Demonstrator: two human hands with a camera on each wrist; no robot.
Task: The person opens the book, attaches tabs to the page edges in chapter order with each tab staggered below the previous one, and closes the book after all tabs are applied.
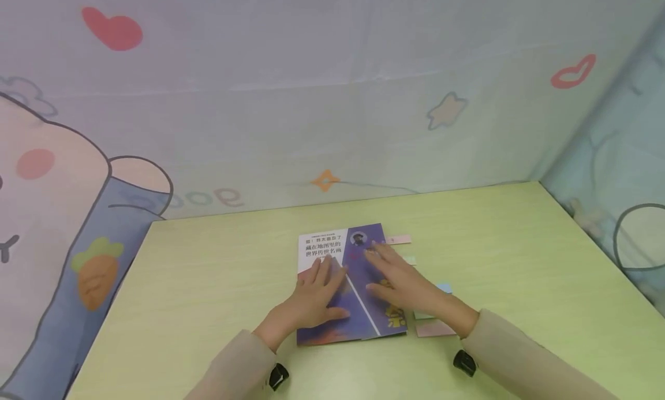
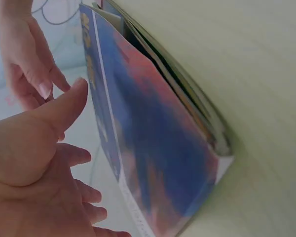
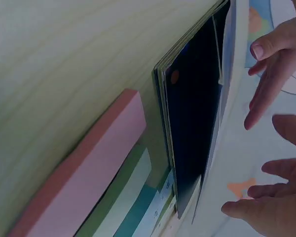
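A book with a blue and white cover and Chinese print lies on the table. Over its left half is my left hand, fingers spread and straight. My right hand stretches over the right half, its fingers extended too. Both wrist views show the palms a little above the cover, gripping nothing; contact cannot be told. The front cover stands slightly raised from the pages at the near edge. Beside the book's right edge lie several coloured strips, among them a pink strip and a green-edged strip, partly hidden by my right arm.
The pale green table extends around the book. Behind it hangs a printed cloth with hearts, stars and a cartoon figure, and a further cloth hangs at the right. A black band piece sits at my right wrist.
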